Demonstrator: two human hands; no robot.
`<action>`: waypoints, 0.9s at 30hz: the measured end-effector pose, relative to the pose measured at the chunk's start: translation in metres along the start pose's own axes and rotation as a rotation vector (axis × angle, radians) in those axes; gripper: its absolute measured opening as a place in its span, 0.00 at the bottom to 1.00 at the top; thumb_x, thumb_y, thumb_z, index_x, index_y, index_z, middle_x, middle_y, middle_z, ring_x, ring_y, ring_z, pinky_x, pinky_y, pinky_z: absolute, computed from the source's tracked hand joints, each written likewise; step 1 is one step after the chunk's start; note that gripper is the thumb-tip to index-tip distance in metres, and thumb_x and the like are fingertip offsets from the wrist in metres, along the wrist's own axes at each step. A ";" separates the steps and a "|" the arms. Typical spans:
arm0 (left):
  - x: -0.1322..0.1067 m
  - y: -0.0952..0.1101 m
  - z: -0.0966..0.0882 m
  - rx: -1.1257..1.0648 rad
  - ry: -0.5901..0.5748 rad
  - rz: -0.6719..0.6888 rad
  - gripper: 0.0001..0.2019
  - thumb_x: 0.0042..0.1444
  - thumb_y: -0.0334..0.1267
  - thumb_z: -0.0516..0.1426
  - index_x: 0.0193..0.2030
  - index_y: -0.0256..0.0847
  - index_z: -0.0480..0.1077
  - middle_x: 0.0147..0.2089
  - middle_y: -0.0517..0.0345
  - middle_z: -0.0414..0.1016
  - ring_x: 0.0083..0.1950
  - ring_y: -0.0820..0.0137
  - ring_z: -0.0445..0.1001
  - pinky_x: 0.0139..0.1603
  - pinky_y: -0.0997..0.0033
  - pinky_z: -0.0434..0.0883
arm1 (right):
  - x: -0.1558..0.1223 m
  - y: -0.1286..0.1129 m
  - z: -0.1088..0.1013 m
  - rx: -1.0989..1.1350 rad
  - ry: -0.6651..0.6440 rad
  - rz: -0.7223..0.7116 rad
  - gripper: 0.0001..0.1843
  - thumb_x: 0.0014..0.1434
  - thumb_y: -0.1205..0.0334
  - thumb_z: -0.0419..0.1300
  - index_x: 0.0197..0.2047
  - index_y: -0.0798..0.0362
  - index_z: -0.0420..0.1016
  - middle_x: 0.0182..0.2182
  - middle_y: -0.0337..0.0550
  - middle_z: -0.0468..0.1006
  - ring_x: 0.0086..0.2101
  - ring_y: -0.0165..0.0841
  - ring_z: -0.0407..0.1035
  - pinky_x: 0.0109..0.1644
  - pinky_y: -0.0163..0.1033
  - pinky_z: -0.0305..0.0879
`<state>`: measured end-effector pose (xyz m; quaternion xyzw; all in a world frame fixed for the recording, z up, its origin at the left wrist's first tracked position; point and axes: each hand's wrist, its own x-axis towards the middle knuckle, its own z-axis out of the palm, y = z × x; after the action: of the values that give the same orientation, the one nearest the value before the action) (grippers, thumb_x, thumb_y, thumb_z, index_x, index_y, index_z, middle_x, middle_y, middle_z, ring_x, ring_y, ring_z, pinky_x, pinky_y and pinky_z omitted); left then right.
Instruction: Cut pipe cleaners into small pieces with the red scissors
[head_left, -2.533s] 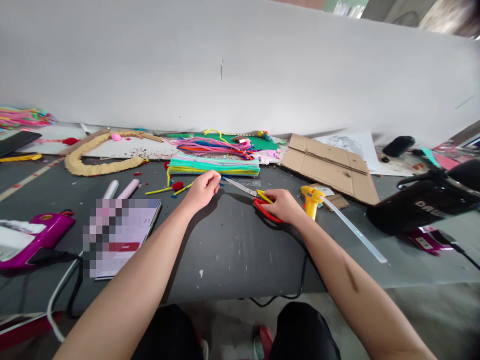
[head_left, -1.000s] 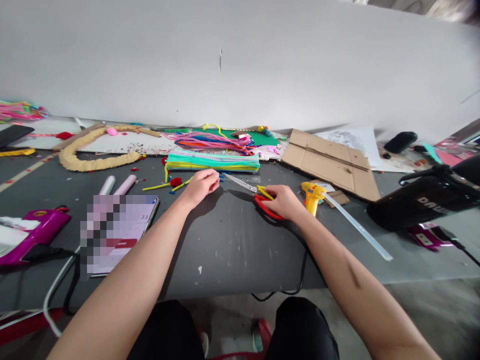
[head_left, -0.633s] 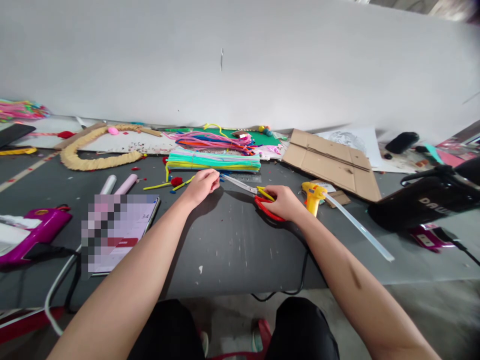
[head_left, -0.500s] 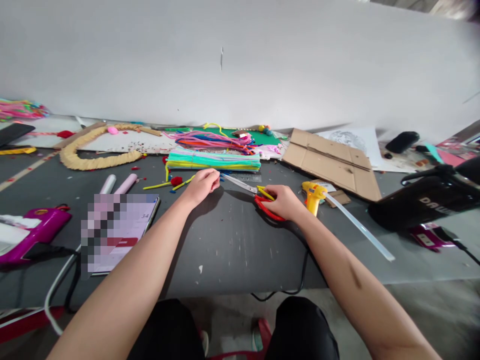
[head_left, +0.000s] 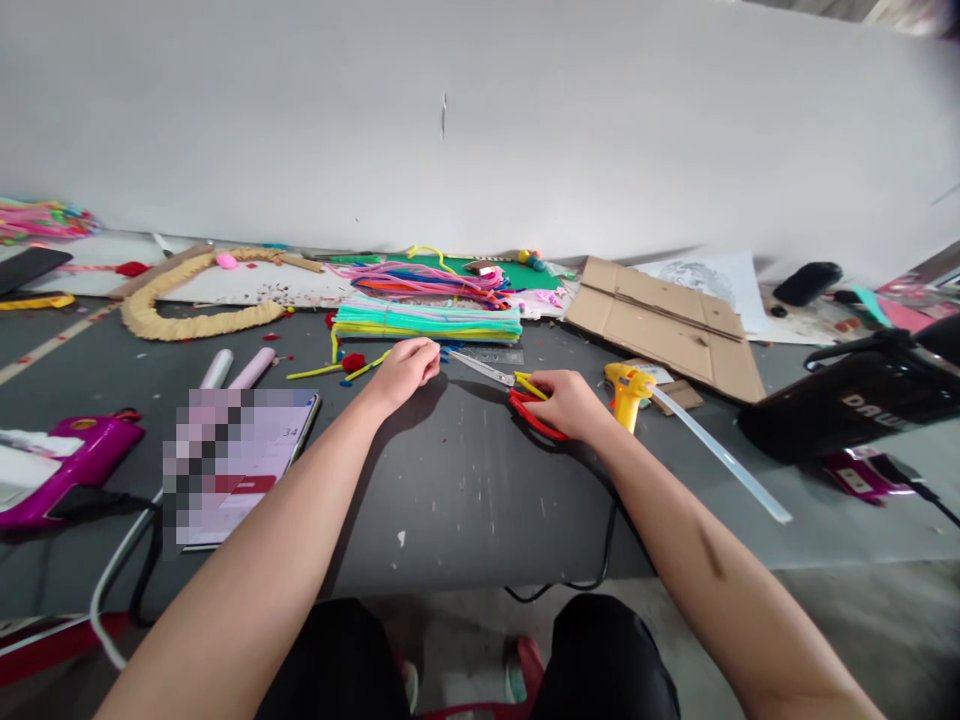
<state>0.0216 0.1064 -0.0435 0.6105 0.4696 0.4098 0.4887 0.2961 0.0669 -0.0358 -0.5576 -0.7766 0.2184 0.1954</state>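
Note:
My right hand [head_left: 566,402] is closed round the red and yellow handles of a pair of scissors [head_left: 491,376], whose metal blades point left. The blade tips lie close to my left hand [head_left: 409,372]. That hand is closed in a pinch, and whatever sits between its fingertips is too small or hidden to make out. A few small blue bits [head_left: 445,355] show beside the blade tips. Just behind lies a bundle of turquoise and yellow pipe cleaners [head_left: 427,322]. Near my left wrist are loose yellow stems and a red fuzzy piece [head_left: 352,363].
A yellow glue gun [head_left: 628,388] with a long clear glue stick lies right of my right hand. Folded cardboard [head_left: 664,325] and a black bottle [head_left: 847,400] stand beyond. On the left are a tablet [head_left: 255,470], a purple power strip [head_left: 82,465] and a tan wrapped ring [head_left: 150,310].
Almost nothing differs. Both hands and the scissors keep the same place, and the view has shifted very slightly.

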 end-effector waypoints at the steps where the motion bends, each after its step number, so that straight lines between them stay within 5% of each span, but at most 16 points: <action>1: 0.000 0.000 0.000 0.011 0.001 0.002 0.15 0.61 0.43 0.52 0.24 0.40 0.59 0.20 0.63 0.59 0.21 0.77 0.55 0.22 0.72 0.51 | 0.000 0.000 0.000 0.009 0.008 0.012 0.16 0.52 0.52 0.59 0.23 0.51 0.59 0.21 0.34 0.60 0.27 0.28 0.51 0.31 0.38 0.45; 7: 0.001 0.000 0.000 0.065 0.021 0.009 0.16 0.62 0.42 0.51 0.23 0.40 0.59 0.20 0.63 0.59 0.21 0.77 0.55 0.24 0.72 0.53 | -0.003 -0.004 0.001 0.037 0.042 0.041 0.19 0.53 0.46 0.59 0.24 0.52 0.61 0.21 0.34 0.62 0.26 0.28 0.51 0.30 0.37 0.45; 27: 0.000 0.001 0.002 0.070 0.018 0.015 0.17 0.62 0.45 0.51 0.24 0.41 0.57 0.20 0.64 0.57 0.22 0.76 0.55 0.24 0.72 0.52 | -0.001 -0.004 0.000 -0.022 -0.004 0.007 0.16 0.52 0.52 0.59 0.23 0.51 0.58 0.21 0.35 0.61 0.27 0.29 0.51 0.31 0.38 0.45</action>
<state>0.0236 0.1061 -0.0432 0.6268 0.4835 0.4023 0.4599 0.2928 0.0648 -0.0336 -0.5622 -0.7773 0.2117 0.1871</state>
